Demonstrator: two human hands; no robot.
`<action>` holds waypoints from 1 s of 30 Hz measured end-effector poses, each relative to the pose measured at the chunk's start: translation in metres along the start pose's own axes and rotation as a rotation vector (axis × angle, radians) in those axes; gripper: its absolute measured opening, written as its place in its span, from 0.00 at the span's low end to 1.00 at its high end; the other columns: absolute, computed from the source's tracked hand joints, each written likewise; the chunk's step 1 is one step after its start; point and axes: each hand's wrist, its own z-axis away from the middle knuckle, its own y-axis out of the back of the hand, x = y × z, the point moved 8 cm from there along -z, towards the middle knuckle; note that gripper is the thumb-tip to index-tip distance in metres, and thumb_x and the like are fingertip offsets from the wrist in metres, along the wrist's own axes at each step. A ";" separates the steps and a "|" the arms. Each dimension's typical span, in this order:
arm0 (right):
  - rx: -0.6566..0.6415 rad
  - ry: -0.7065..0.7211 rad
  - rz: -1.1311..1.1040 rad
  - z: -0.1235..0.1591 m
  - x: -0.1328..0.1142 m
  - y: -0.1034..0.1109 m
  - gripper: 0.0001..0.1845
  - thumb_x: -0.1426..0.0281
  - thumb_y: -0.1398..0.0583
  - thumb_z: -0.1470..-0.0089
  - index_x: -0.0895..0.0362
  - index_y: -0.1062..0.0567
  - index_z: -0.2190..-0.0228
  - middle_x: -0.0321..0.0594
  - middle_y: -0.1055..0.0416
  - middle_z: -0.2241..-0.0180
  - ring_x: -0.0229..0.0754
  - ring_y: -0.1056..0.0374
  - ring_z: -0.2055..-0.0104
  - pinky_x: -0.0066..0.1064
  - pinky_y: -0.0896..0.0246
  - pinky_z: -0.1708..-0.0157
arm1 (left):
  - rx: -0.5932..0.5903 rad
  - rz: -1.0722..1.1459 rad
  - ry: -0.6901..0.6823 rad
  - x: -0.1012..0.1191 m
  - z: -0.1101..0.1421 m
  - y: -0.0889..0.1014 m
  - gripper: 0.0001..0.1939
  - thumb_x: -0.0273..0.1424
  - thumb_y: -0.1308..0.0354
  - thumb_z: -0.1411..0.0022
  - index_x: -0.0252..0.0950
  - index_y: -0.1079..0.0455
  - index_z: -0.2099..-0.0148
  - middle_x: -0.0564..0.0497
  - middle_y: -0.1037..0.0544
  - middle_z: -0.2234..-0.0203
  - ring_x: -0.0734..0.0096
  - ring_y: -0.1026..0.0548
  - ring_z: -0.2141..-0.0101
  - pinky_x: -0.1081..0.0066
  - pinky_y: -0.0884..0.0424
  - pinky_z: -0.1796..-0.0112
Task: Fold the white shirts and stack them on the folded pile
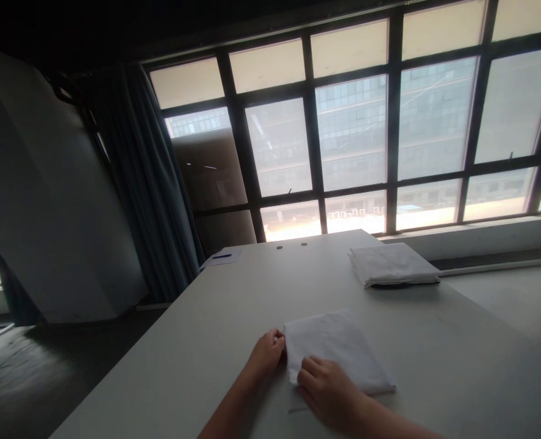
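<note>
A folded white cloth (338,341) lies flat on the white table in front of me, roughly square, with a few soft creases. At its left edge is my left hand (268,352), the fingers curled in and closed on the border of the fabric. My right hand (327,387) rests over the near left part of the cloth, with bent fingers closed on the fabric by the front edge. A narrow strip of the lower layer shows below that hand. Both sets of fingertips are partly hidden.
Farther right on the table (252,286) sits a thicker stack of folded white cloth (396,265) with something dark beneath it. Paper (236,256) with a blue pen (221,256) lies at the far left corner. Behind are a blue curtain (146,177) and large windows.
</note>
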 end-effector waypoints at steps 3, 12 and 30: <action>0.001 -0.012 -0.005 -0.002 0.002 0.001 0.04 0.69 0.42 0.37 0.54 0.27 0.63 0.39 0.26 0.61 0.42 0.32 0.60 0.31 0.41 0.64 | 0.027 -0.045 0.014 0.000 0.000 0.001 0.19 0.43 0.56 0.32 0.36 0.30 0.60 0.50 0.20 0.73 0.64 0.23 0.69 0.71 0.36 0.68; -0.026 -0.067 -0.114 0.002 0.007 0.004 0.10 0.61 0.43 0.38 0.52 0.24 0.61 0.40 0.26 0.56 0.45 0.33 0.52 0.40 0.43 0.46 | 0.152 -0.280 -0.002 0.012 0.020 -0.002 0.20 0.45 0.45 0.34 0.40 0.35 0.46 0.52 0.21 0.71 0.63 0.22 0.68 0.71 0.36 0.68; -0.104 -0.648 0.051 0.026 0.167 -0.006 0.33 0.55 0.53 0.34 0.56 0.39 0.34 0.50 0.47 0.31 0.58 0.55 0.29 0.63 0.74 0.34 | -0.171 -0.461 -0.393 0.070 0.046 -0.041 0.44 0.60 0.42 0.41 0.50 0.46 0.28 0.47 0.54 0.28 0.37 0.59 0.30 0.41 0.55 0.35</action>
